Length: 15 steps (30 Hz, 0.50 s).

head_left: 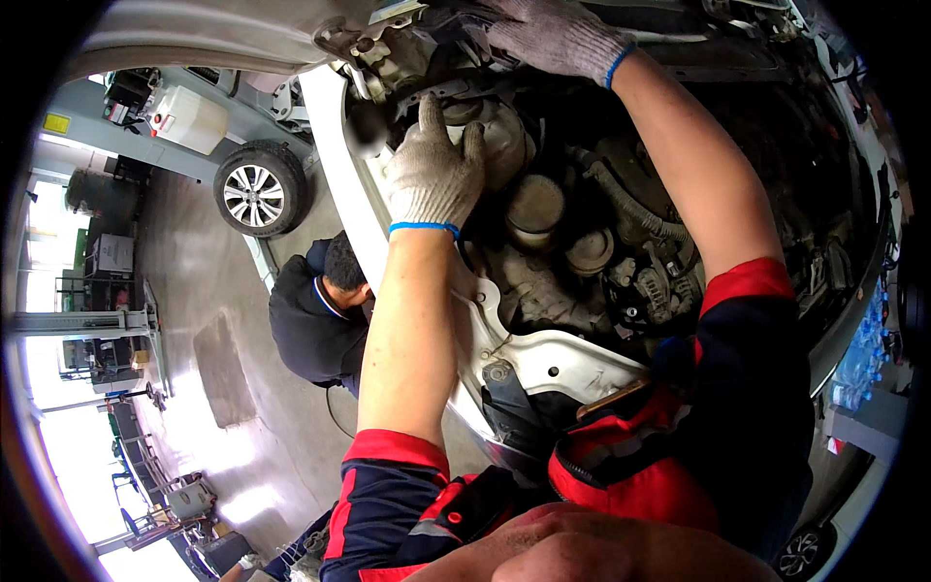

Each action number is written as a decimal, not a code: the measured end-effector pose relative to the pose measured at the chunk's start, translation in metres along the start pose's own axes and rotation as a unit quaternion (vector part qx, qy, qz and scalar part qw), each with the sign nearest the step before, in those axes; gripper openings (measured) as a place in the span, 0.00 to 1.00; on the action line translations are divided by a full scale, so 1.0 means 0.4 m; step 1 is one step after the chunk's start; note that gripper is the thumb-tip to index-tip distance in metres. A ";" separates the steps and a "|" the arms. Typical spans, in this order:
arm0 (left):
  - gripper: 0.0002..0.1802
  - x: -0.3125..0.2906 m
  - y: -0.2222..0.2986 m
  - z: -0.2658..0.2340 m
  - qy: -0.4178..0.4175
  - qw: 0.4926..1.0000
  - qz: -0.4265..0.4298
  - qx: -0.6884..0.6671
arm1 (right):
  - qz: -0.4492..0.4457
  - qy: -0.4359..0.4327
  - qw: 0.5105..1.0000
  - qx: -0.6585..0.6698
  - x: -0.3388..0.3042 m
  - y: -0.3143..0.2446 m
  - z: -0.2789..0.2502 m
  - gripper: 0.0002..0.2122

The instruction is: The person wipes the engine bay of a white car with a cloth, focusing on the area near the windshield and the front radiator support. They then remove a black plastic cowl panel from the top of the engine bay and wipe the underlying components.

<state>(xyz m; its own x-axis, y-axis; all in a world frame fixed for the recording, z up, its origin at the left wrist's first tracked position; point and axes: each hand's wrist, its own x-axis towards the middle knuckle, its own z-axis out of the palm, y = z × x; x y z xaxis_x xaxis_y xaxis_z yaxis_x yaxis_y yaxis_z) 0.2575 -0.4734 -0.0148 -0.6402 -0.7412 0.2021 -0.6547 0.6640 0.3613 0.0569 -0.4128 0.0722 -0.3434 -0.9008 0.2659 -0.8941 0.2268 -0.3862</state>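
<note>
Left of the white fender (337,145), a wheel (254,189) is showing its silver spokes, and a co-worker (315,315) in dark clothing is crouching. The fender itself is running lengthwise away from the wearer, its far end leaning leftward. Over the fender's inner edge, the gloved left hand (434,179) is lying back up, forearm reaching nearly straight, forefinger pointing away; its grip is standing apart between forefinger and thumb. Just right of the fender, beside that thumb, a pale rounded part (506,145) is sitting partly covered, its long axis being unclear. Farther right of the fender, the gloved right hand (558,39) is stretching forward, arm slanting leftward, fingers pointing left among dark parts; whether its grip is clamping anything, I cannot tell
</note>
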 end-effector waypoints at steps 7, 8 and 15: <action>0.42 0.007 0.024 -0.004 -0.030 0.999 0.000 0.026 | -0.104 -0.064 0.966 0.230 0.118 0.111 0.086 0.16; 0.41 0.005 0.013 -0.001 -0.026 0.999 0.002 0.026 | -0.106 -0.069 0.965 0.231 0.116 0.099 0.092 0.16; 0.40 0.001 0.001 0.006 -0.010 1.000 -0.006 0.011 | 0.006 -0.082 0.989 0.121 0.067 0.062 0.068 0.11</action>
<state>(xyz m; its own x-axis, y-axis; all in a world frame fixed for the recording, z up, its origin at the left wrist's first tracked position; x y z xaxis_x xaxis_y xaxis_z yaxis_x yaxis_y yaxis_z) 0.2562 -0.4733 -0.0166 -0.6392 -0.7476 0.1803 -0.6709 0.6567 0.3444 0.0334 -0.4414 0.0456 -0.2845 -0.9509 0.1215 -0.7881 0.1598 -0.5945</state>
